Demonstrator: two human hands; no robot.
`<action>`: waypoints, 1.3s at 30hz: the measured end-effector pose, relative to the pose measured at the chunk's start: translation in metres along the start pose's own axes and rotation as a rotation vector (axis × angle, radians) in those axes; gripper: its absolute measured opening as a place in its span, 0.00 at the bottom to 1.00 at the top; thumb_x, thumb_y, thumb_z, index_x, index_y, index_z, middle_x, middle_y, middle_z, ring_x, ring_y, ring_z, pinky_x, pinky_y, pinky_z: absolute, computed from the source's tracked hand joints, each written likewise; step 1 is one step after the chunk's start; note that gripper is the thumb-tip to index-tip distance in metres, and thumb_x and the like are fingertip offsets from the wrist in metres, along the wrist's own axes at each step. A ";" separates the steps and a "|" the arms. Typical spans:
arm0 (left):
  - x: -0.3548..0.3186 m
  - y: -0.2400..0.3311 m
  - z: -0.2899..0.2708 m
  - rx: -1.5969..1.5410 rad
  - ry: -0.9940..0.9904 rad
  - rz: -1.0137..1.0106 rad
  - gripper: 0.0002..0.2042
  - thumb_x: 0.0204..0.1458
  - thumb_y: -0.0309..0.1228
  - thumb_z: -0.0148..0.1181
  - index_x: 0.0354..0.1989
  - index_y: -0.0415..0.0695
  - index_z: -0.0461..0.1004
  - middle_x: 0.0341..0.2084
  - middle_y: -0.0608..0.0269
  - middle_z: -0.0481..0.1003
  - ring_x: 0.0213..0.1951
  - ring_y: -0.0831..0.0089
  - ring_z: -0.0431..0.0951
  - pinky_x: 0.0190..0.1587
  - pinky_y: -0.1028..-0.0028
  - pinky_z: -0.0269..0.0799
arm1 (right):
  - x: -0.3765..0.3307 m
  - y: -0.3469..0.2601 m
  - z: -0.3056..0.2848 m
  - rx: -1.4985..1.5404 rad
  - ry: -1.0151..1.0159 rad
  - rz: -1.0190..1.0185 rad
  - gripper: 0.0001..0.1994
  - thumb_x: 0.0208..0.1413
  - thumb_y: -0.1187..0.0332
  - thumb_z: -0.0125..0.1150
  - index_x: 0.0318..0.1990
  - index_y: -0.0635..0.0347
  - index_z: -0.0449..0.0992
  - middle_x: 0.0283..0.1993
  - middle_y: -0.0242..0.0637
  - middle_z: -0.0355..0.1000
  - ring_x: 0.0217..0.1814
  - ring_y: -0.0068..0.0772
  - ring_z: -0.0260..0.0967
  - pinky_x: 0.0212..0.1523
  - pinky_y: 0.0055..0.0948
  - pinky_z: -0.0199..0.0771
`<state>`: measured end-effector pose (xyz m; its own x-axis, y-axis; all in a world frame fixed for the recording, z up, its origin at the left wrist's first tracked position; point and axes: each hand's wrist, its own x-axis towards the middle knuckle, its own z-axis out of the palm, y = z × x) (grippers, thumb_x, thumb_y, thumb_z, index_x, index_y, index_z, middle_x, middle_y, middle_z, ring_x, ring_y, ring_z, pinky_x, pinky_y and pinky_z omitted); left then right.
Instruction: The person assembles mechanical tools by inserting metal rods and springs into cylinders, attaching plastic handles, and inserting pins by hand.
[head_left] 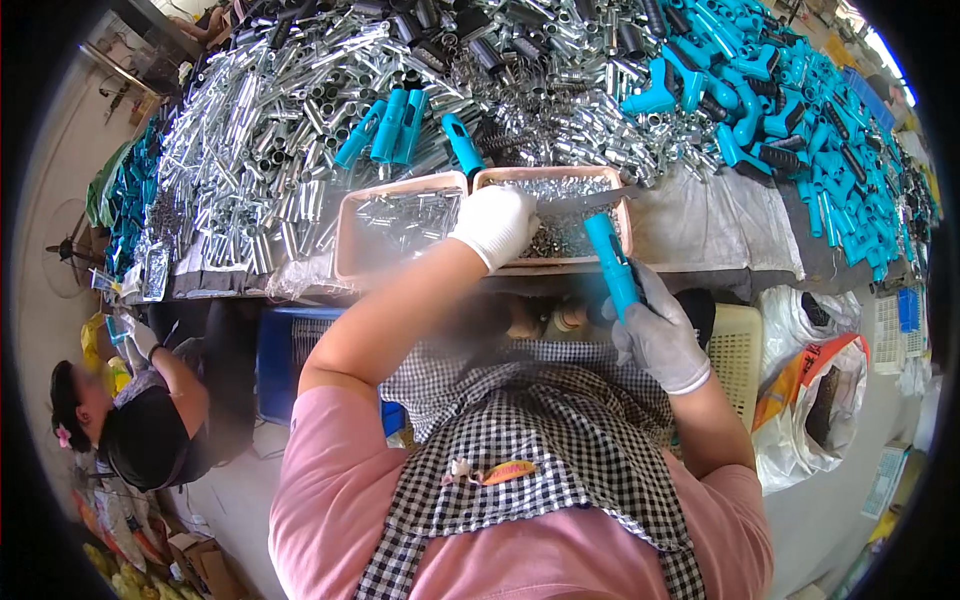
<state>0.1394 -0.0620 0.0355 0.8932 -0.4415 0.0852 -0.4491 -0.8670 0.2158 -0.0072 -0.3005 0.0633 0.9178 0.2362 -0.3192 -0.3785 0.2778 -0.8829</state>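
- Bright, even daylight; the strongest light enters at the upper right edge, where the view washes out to white.
- The metal tubes [300, 110] glint with many small highlights.
- Deep shade lies under the table [720, 235].
- The left forearm [400, 310] is smeared with blur.
- Fisheye bending curves the table edge; black corners frame the round view.

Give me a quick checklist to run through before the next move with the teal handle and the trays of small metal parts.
1. Right hand, grey-gloved, grips the teal plastic-handled tool: ok.
2. Left hand, white-gloved, over the right pink tray of small metal parts: ok.
3. Part pinched in left fingers: cannot tell.
4. Left pink tray of metal pieces within reach: ok.
5. Tool's metal blade aligned over the tray: ok.
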 end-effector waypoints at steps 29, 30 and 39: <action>-0.051 0.024 -0.044 -0.573 0.319 0.465 0.07 0.38 0.23 0.71 0.27 0.46 0.80 0.32 0.64 0.78 0.39 0.62 0.77 0.44 0.64 0.74 | 0.024 0.013 0.011 0.296 -0.264 0.197 0.28 0.64 0.66 0.49 0.70 0.61 0.53 0.41 0.45 0.73 0.26 0.26 0.71 0.22 0.24 0.75; -0.051 0.020 -0.040 -0.643 0.264 0.535 0.08 0.37 0.23 0.72 0.27 0.47 0.80 0.36 0.64 0.77 0.43 0.61 0.76 0.47 0.63 0.73 | 0.023 0.012 0.014 0.291 -0.285 0.204 0.28 0.64 0.66 0.49 0.70 0.61 0.53 0.41 0.45 0.73 0.26 0.26 0.71 0.22 0.24 0.75; -0.058 0.019 -0.044 -0.725 -0.208 0.367 0.22 0.36 0.30 0.75 0.42 0.39 0.76 0.41 0.51 0.79 0.43 0.56 0.80 0.47 0.64 0.76 | 0.018 0.000 0.026 -0.112 -0.356 0.179 0.32 0.56 0.71 0.57 0.68 0.66 0.55 0.41 0.44 0.73 0.30 0.25 0.70 0.30 0.22 0.73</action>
<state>0.0805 -0.0425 0.0776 0.6388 -0.7620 0.1063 -0.5222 -0.3279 0.7873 0.0066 -0.2720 0.0665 0.7321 0.5847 -0.3494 -0.4950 0.1042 -0.8627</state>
